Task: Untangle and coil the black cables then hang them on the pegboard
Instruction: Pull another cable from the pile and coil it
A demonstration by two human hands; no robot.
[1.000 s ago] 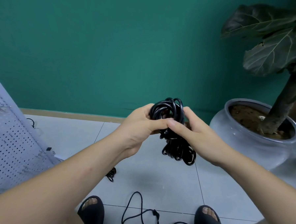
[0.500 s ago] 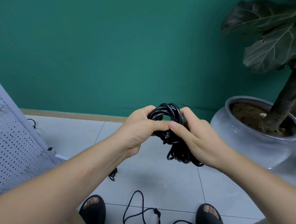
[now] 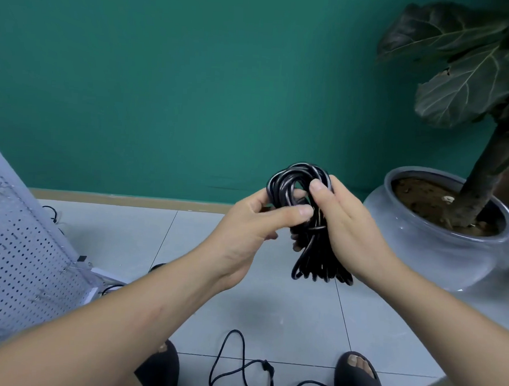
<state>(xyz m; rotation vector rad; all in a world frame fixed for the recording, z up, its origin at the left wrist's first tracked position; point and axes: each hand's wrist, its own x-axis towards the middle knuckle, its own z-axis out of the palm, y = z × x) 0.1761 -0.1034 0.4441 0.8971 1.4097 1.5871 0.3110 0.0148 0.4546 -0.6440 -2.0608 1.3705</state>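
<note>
Roughly, the job looks about midway; one coiled cable bundle [image 3: 314, 264] is wound into tight loops and held in the air above the tiled floor; the left hand [image 3: 245, 230] has its grip clamped on the bundle's waist, thumb across the strands; the right hand [image 3: 345, 230] has its grip closed round the upper loops from the other side. Left to do, I judge: a loose cable [image 3: 267, 367] sprawls uncoiled on the floor between the feet; the pegboard [image 3: 14, 254], well apart at the left, shows no hung coil in the part visible. No brand, label or writing is legible.
</note>
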